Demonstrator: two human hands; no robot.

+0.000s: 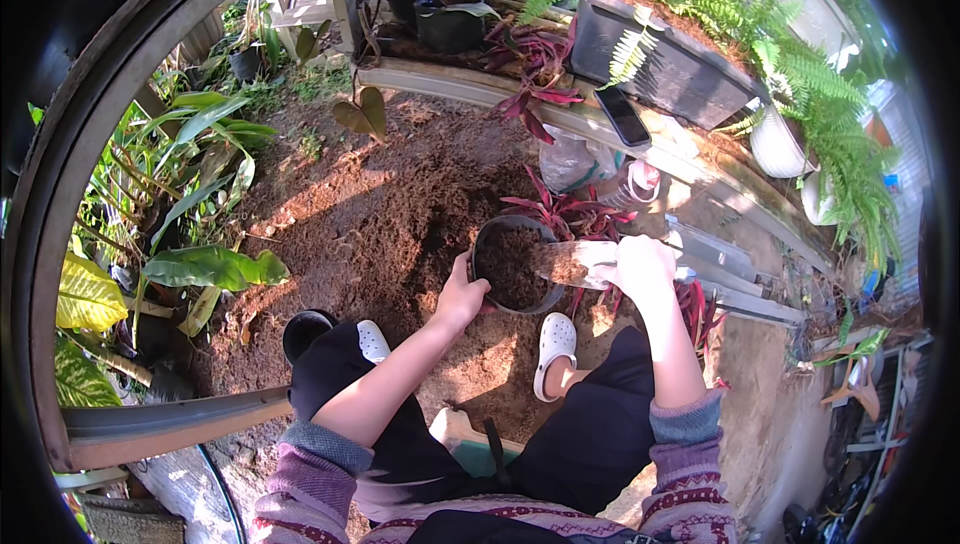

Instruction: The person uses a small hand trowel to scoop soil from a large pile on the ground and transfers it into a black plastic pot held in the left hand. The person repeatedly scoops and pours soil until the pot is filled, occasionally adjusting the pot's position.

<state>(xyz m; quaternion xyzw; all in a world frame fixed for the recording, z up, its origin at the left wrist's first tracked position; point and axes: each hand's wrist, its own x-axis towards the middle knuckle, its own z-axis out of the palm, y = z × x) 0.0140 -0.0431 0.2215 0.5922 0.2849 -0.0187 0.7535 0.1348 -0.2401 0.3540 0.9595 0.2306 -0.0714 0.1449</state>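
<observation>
My left hand [461, 295] grips the near left rim of a round black plastic pot [517, 311], fingers on its outside and thumb at the edge. Dark brown, crumbly growing medium [506, 266] lies in the pot. My right hand [643, 265] is closed around the end of a clear plastic scoop [592, 253], which may be a cut bottle or cup. The scoop lies tilted over the pot's right side, with brown medium inside it. Beyond the pot spreads a loose heap of the same brown material [420, 221] on the ground.
A second black pot [306, 330] stands beside my left knee. Red-leaved plants [559, 210] grow close behind the held pot. A smartphone [622, 116] rests on the ledge beside a fern planter [660, 56]. A clear plastic bag [574, 161] sits below. Leafy plants [210, 266] stand left.
</observation>
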